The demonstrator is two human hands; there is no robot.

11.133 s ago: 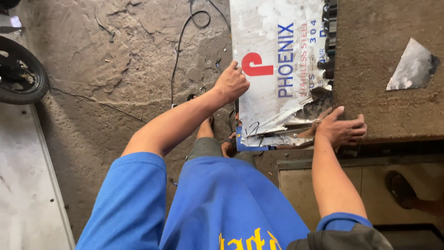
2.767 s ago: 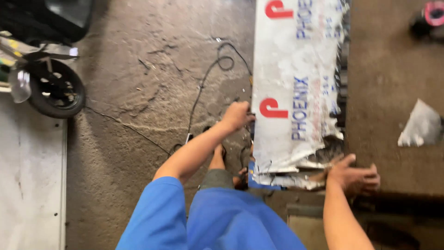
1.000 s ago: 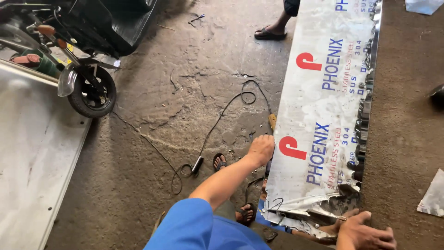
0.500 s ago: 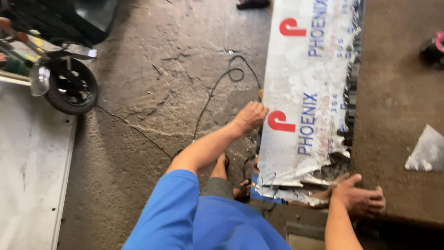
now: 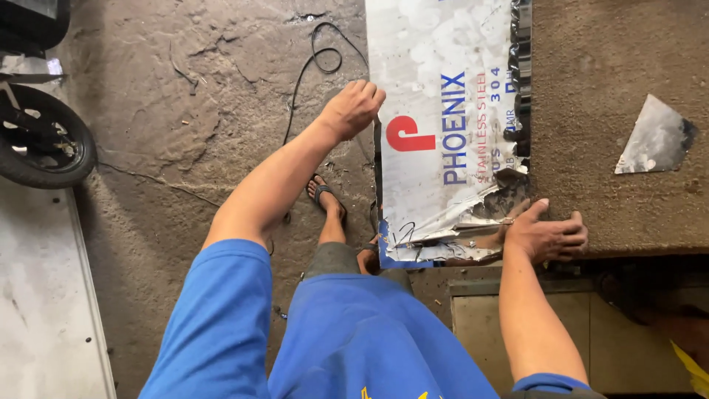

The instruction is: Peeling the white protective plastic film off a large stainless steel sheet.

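A long metal sheet (image 5: 443,111) wrapped in white printed film lies along the left edge of a brown carpeted bench (image 5: 613,89). Its near end (image 5: 443,236) is torn and crumpled. My left hand (image 5: 353,108) grips the sheet's left edge, fingers curled over it. My right hand (image 5: 548,233) lies spread flat by the sheet's near right corner, its thumb on the torn film and its fingers on the bench.
A triangular metal offcut (image 5: 653,137) lies on the bench at the right. A black cable (image 5: 317,59) loops over the rough concrete floor. A small wheel (image 5: 40,140) stands at the left beside a pale slab (image 5: 37,295). My sandalled foot (image 5: 325,199) is below the sheet's edge.
The view has shifted closer and rightward over the sheet's near end. Both hands keep their places on the sheet's left edge and near right corner.
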